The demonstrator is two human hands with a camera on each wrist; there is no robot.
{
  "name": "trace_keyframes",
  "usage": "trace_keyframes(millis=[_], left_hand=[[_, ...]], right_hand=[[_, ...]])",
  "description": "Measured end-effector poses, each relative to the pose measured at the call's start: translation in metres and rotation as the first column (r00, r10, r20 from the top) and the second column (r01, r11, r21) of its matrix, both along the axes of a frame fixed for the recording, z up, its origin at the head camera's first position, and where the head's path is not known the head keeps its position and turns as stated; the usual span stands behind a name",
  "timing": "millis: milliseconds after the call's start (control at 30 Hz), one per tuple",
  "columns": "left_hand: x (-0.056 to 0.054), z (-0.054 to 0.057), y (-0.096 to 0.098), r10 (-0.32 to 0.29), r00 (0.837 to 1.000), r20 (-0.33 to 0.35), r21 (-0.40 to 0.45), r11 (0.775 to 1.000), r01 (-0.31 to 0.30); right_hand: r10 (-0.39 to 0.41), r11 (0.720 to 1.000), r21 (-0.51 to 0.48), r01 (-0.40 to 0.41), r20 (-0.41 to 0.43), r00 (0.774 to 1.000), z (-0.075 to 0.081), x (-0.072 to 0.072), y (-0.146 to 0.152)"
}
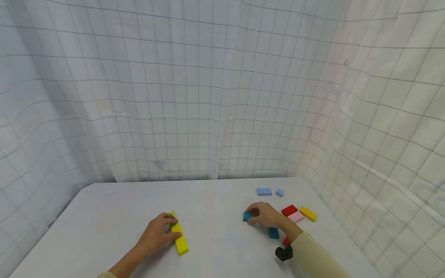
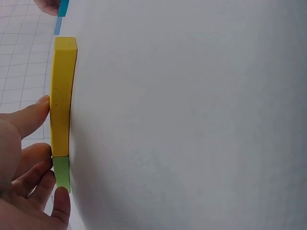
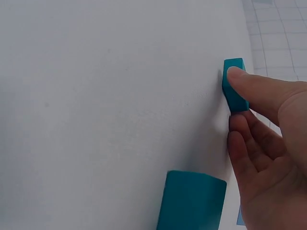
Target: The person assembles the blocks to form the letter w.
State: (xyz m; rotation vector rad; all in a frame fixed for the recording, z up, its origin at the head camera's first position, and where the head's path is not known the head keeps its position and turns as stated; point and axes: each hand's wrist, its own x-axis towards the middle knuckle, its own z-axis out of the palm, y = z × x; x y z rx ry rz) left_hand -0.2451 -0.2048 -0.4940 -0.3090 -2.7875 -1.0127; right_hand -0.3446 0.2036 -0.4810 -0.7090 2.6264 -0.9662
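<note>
Risks first. The right hand (image 1: 265,214) is pinching the teal block (image 1: 247,217), fingers narrow about it, right of centre in the frame's lower half. I am judging that hold shallow: the thumb is covering only part of one face, so a small roll of the fingertips could be enough to turn or drop it. I am also minding the other teal block (image 1: 274,233), lying just below the right wrist; a low forearm could be knocking it.

The left hand (image 1: 158,233), lower left of centre, is resting thumb and fingertips spread along the yellow block (image 1: 182,246) and green block (image 1: 173,213), fingers relaxed and not wrapping either. Uneven pressure there could be skewing the pair and breaking their joint.

Orientation: the yellow block's long axis is running upper left to lower right in the head view, the green block continuing it at the upper-left end. In the right wrist view the teal block's long axis is running roughly top to bottom, its lower end leaning right. I am not managing to tell whether it is touching the bench (image 1: 212,208).
</note>
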Motion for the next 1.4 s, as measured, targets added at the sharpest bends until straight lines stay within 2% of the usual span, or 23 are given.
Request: trace_keyframes(millis=[300,733,933,1400], left_hand=[[-0.002,0.002,0.004,-0.003,1.0,-0.006,-0.001,1.0,0.003],[0.0,0.003,0.004,0.0,1.0,0.003,-0.011,1.0,0.0],[0.0,0.003,0.003,0.0,1.0,-0.005,-0.014,1.0,0.0],[0.001,0.003,0.002,-0.004,1.0,0.002,-0.016,1.0,0.004]], right_hand=[[-0.001,1.0,-0.013,0.001,-0.001,1.0,0.007,0.001,-0.002],[0.136,0.987,-0.074,-0.142,-0.085,0.987,0.007,0.005,-0.028],[0.152,0.984,-0.085,-0.16,-0.096,0.984,0.004,0.009,-0.045],[0.192,0.967,-0.156,-0.2,-0.068,0.979,0.003,0.023,-0.077]])
